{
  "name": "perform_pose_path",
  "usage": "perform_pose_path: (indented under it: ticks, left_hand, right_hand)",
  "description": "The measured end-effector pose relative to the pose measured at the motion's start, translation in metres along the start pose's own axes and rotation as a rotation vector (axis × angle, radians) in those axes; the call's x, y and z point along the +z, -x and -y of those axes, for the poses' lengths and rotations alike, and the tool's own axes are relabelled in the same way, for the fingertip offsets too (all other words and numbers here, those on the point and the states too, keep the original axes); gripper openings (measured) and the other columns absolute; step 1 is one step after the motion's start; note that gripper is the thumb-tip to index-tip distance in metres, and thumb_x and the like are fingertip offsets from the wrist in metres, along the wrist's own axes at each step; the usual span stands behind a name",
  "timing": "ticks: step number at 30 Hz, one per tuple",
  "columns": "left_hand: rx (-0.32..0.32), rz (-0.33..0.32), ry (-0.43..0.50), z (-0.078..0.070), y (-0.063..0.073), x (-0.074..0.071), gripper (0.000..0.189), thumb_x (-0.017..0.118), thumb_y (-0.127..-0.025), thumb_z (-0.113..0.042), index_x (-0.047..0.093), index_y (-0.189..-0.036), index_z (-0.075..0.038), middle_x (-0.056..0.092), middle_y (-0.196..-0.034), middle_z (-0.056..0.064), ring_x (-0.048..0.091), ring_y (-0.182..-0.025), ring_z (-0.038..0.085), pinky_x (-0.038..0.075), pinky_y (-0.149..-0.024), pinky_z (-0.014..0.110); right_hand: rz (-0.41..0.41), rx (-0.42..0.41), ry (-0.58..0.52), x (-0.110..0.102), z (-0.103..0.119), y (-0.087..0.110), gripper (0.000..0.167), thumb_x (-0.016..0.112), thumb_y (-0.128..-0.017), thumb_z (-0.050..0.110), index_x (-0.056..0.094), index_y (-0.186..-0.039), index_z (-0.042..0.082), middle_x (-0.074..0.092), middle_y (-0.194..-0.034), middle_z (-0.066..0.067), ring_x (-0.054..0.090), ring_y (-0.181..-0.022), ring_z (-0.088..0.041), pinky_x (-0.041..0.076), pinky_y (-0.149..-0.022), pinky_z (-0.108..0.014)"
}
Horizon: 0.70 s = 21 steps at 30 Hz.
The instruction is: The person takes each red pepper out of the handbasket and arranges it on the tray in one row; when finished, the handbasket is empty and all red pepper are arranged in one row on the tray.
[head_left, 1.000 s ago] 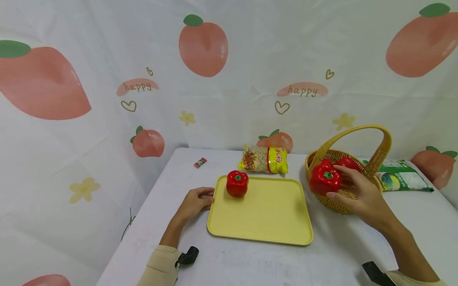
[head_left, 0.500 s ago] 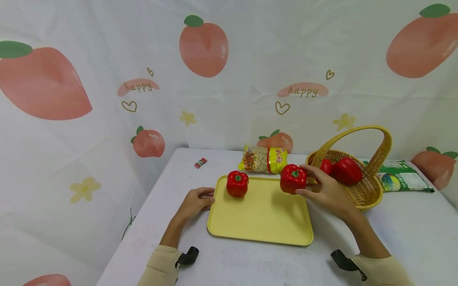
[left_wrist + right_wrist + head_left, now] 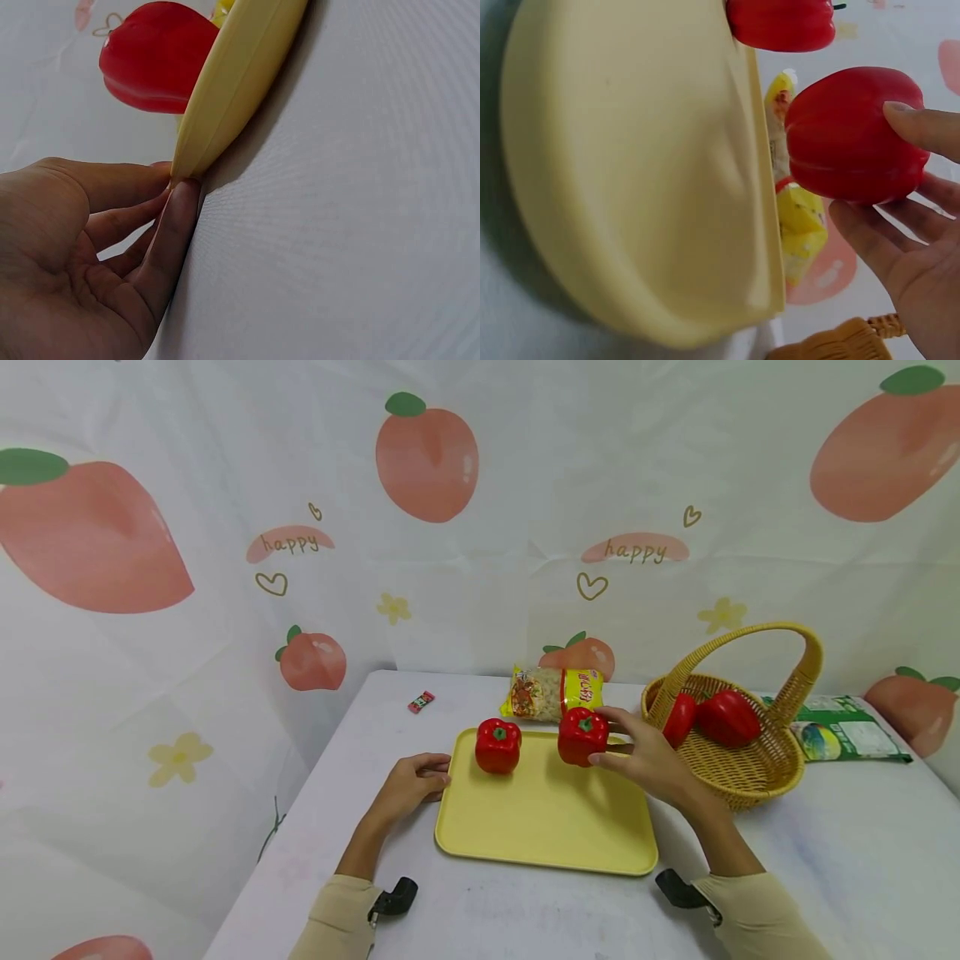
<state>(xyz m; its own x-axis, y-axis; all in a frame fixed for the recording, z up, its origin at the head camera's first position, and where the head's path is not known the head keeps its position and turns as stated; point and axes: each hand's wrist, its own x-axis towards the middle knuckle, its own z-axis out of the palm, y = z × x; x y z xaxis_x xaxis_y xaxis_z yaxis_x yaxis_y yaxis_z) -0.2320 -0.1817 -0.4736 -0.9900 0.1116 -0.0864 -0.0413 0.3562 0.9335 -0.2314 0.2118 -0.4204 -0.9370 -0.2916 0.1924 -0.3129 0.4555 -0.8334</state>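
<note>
My right hand (image 3: 648, 760) grips a red bell pepper (image 3: 581, 737) between thumb and fingers over the yellow tray (image 3: 540, 827). In the right wrist view this bell pepper (image 3: 851, 135) hangs above the tray's surface, apart from it. A second red bell pepper (image 3: 498, 747) stands upright on the tray's far left part, its green stem up. At the tray's left edge, my left hand (image 3: 408, 789) pinches the rim; the left wrist view shows the fingertips (image 3: 184, 199) on the tray's outer wall (image 3: 232, 82).
A wicker basket (image 3: 750, 777) with a tall handle stands right of the tray, with red bell peppers (image 3: 727, 718) inside. Behind the tray lies a yellow food bag (image 3: 555, 695). A green packet (image 3: 847, 728) is behind the basket, and a small red wrapper (image 3: 422, 702) lies far left.
My right hand has carried the bell pepper leftward from in front of the basket to above the tray. The left hand stays at the tray's edge.
</note>
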Motion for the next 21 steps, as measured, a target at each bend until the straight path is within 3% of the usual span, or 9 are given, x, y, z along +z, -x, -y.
perform_pose_path:
  ticks: [10, 21]
  left_hand:
    - [-0.014, -0.009, -0.011, 0.001, 0.0, 0.001, 0.037, 0.071, -0.098, -0.005, 0.069, -0.135, 0.0, 0.074, -0.118, 0.009, 0.07, -0.098, 0.015, 0.064, -0.079, 0.029]
    - [-0.012, -0.013, -0.016, -0.001, 0.0, 0.001, 0.037, 0.07, -0.098, -0.004, 0.069, -0.135, 0.0, 0.074, -0.118, 0.009, 0.071, -0.099, 0.016, 0.064, -0.08, 0.029]
  right_hand:
    - [0.03, 0.056, 0.02, 0.009, -0.01, -0.005, 0.072, 0.084, -0.091, 0.022, 0.051, -0.153, 0.01, 0.057, -0.152, -0.019, 0.064, -0.129, -0.045, 0.057, -0.102, -0.056]
    - [0.046, 0.061, 0.048, 0.01, -0.013, -0.005, 0.07, 0.084, -0.092, 0.021, 0.052, -0.152, 0.008, 0.062, -0.147, -0.021, 0.062, -0.131, -0.046, 0.056, -0.103, -0.059]
